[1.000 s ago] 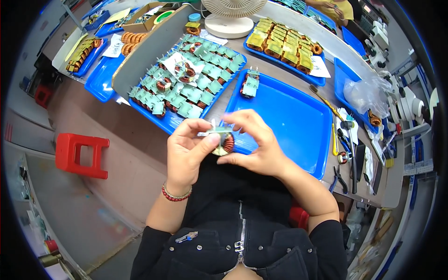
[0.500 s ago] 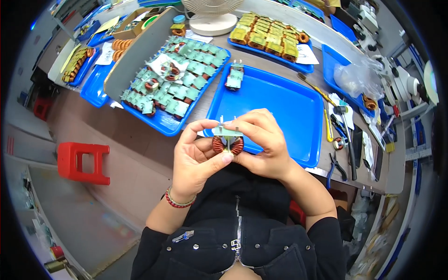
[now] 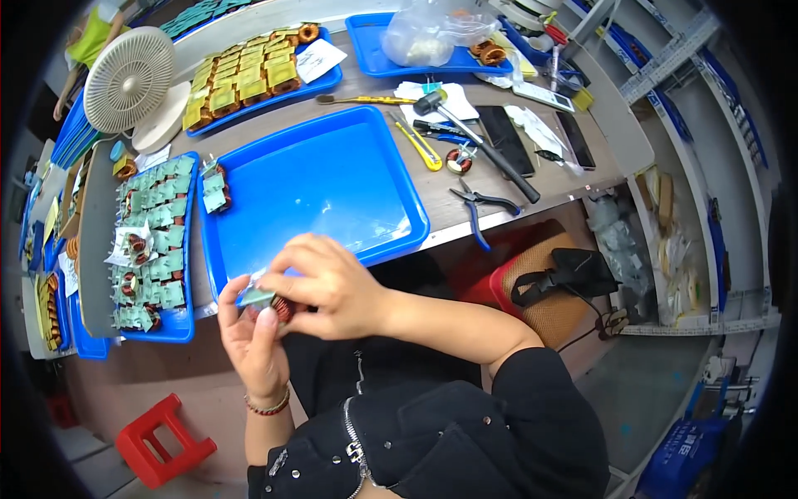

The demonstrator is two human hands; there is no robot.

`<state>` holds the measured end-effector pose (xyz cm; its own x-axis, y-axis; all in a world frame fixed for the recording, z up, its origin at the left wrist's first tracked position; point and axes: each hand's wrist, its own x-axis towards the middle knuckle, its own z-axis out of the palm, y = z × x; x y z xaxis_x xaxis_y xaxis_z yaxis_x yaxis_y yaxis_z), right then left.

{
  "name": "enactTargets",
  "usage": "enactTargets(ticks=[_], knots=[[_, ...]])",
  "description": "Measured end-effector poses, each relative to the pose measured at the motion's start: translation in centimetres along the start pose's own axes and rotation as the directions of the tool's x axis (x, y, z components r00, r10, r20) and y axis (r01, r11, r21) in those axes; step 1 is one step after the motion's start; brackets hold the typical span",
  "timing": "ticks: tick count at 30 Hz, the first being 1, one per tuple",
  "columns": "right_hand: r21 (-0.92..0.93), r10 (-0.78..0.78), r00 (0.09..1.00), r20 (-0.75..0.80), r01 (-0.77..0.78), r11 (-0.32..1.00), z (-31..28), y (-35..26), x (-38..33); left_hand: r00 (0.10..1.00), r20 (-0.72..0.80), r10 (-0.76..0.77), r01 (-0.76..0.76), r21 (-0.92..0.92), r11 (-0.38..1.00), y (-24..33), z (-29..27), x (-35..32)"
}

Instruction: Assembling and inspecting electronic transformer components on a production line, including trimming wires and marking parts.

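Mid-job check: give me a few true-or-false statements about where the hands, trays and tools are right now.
1. Both hands hold a small green board with a copper coil. True.
2. The big blue tray in front of the person is full of parts. False: only a few sit at its left edge.
3. A hammer lies right of that tray. True.
4. The red stool stands on the table. False: it is on the floor.

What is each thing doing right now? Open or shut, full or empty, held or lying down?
Coil part: held in both hands.
Left hand: gripping it.
Right hand: gripping it.
Big blue tray: nearly empty.
Pliers: lying flat.
Hammer: lying flat.
Plastic bag: lying in a tray.
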<state>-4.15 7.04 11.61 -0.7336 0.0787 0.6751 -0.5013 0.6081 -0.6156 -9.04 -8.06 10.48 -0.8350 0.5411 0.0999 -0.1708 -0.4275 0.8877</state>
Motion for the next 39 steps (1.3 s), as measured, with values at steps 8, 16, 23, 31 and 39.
enactTargets(ticks=[8, 16, 23, 31, 39], knots=[[-0.065, 0.111, 0.994, 0.001, -0.111, 0.992, -3.3, 0.2, -0.7, 0.927, 0.289, -0.239, 0.330, -0.327, 0.885, 0.3, 2.7, 0.8], [0.032, 0.149, 0.984, 0.097, -0.153, 0.988, -3.0, 0.0, -0.4, 0.920, 0.320, -0.228, 0.346, -0.385, 0.856, 0.2, 1.8, 0.4], [-0.147, 0.205, 0.979, -0.009, -0.204, 0.968, -6.6, -0.3, -1.5, 0.941, 0.304, -0.147, 0.263, -0.386, 0.884, 0.6, 1.1, 0.2], [-0.815, 0.420, 0.822, -0.385, -0.516, 0.262, -15.7, 7.0, -13.2, 0.927, 0.311, -0.211, 0.331, -0.411, 0.849, -0.4, 0.8, 0.5], [-0.866, 0.605, 0.743, -0.285, -0.470, 0.169, -15.3, 6.4, -14.0, 0.939, 0.298, -0.169, 0.297, -0.463, 0.835, -1.3, 1.5, 0.4]])
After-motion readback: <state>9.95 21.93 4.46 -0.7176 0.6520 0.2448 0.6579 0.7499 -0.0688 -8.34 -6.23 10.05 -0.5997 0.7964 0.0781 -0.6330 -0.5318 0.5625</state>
